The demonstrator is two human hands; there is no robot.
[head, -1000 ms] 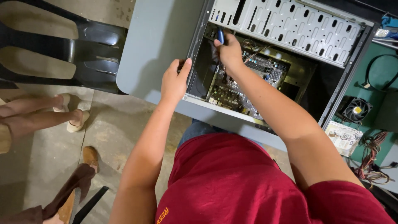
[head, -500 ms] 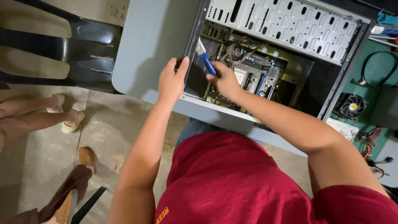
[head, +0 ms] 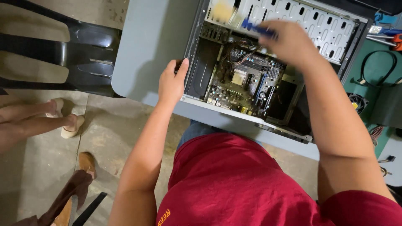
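Note:
An open desktop computer case (head: 190, 54) lies on its side on a grey table (head: 150, 46), with the green motherboard (head: 245, 86) showing inside. My left hand (head: 171, 81) grips the case's left rim and holds it still. Over the upper part of the case, by the perforated drive cage (head: 318, 29), my right hand (head: 289, 42) is blurred with motion. It is shut on a blue-handled brush (head: 255, 29), whose pale bristles point left towards the case's top corner.
A black plastic chair (head: 71, 54) stands left of the table. Another person's sandalled feet (head: 63, 121) and a brown shoe (head: 86, 161) are on the concrete floor at the left. At the right lie a loose fan (head: 356, 102), black cables (head: 377, 67) and tools (head: 389, 29).
My right hand has swept the brush from the motherboard's left side up and right to the drive cage. My left hand has kept its hold on the case rim.

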